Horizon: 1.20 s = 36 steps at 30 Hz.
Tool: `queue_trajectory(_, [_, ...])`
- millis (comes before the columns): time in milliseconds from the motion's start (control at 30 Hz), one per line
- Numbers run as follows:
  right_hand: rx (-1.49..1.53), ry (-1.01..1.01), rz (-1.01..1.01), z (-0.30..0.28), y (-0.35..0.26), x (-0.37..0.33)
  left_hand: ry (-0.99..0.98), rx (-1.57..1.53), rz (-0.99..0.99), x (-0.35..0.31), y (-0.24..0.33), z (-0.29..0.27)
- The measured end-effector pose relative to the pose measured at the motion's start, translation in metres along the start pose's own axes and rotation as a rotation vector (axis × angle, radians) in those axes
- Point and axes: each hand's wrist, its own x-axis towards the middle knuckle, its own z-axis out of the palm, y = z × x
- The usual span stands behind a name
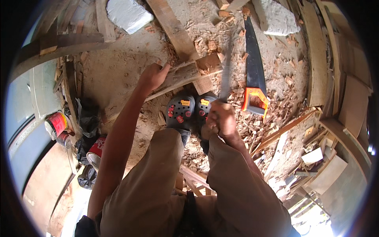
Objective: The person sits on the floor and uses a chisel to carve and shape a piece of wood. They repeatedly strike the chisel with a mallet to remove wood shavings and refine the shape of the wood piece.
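My left hand (153, 79) is closed on a wooden beam (179, 77) that lies slantwise in front of my shoes. A pale cut face shows near the beam's right end, which rests across another plank (173, 29) on the ground. In my right hand (222, 118), closed just above my right knee, is a long-bladed knife (226, 75) that looks like a machete. Its blade points up and away, smeared by motion, just right of the beam's end. The fingers hide its handle.
A handsaw (256, 59) with an orange handle lies to the right amid wood chips (290, 81). Two white blocks (128, 15) (276, 17) stand at the far side. Red cans (56, 125) and black plastic bags (87, 148) sit at left. Scrap wood (316, 158) piles up at right.
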Motion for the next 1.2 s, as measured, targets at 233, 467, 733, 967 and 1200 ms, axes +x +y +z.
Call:
queue_trajectory(233, [-0.512,-0.043,0.124,0.006,0.003,-0.003,0.046,-0.025,0.097,0.005,0.002,-0.003])
queue_trajectory(467, [0.377,-0.298,-0.373,-0.02,0.01,0.009,0.052,0.071,0.123,0.003,-0.004,0.0])
queue_trajectory(733, [-0.04,0.03,-0.319,-0.018,0.007,0.004,0.017,0.23,0.253,0.009,-0.011,0.002])
queue_trajectory(967, [-0.228,-0.109,0.223,0.002,0.001,0.005,0.076,0.043,0.092,0.001,0.005,-0.006])
queue_trajectory(1200, [0.283,-0.138,-0.535,-0.008,-0.006,0.009,0.034,0.084,-0.021,0.002,0.002,-0.006])
